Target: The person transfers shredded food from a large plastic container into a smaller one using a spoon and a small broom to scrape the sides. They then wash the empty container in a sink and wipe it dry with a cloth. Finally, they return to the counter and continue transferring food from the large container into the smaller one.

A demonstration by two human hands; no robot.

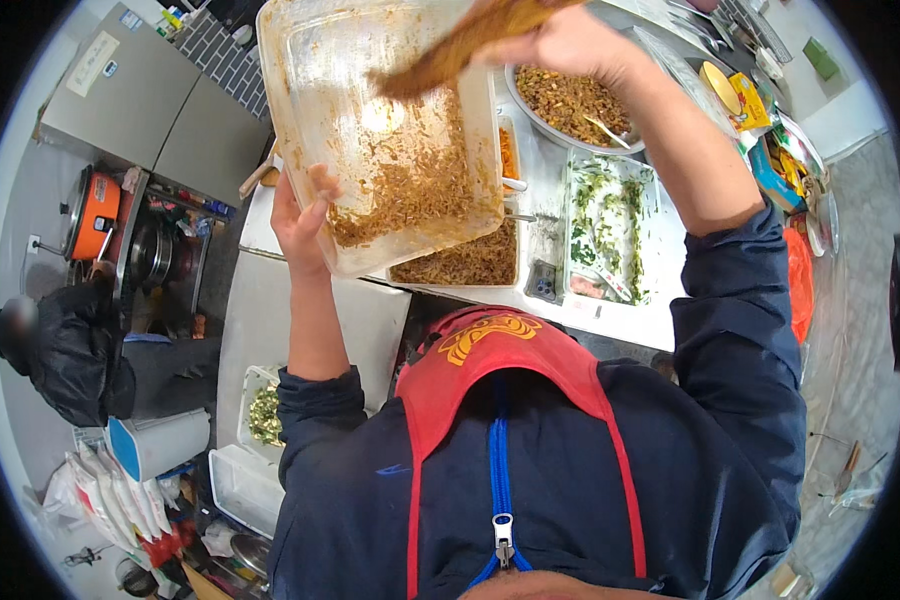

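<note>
My left hand [304, 217] grips the near left side of a clear plastic tub [397, 255], which is tilted up above the counter. Brown shredded food [420, 191] clings to the tub's inside and has gathered in its lower part. In my right hand [562, 45] is a long brown utensil [457, 52], probably wooden, smeared and blurred, reaching over the tub's inside. Beneath the tub's lower edge, a container of brown shredded food [465, 259] is partly hidden. Its far part cannot be seen.
A metal bowl of chopped brown food [570, 105] with a spoon stands at the back right. Nearer is a clear container with chopped greens [611, 225]. Orange food [506, 154] shows beside the tub. At left, a person in dark clothes [75, 352] is near an orange cooker [94, 214].
</note>
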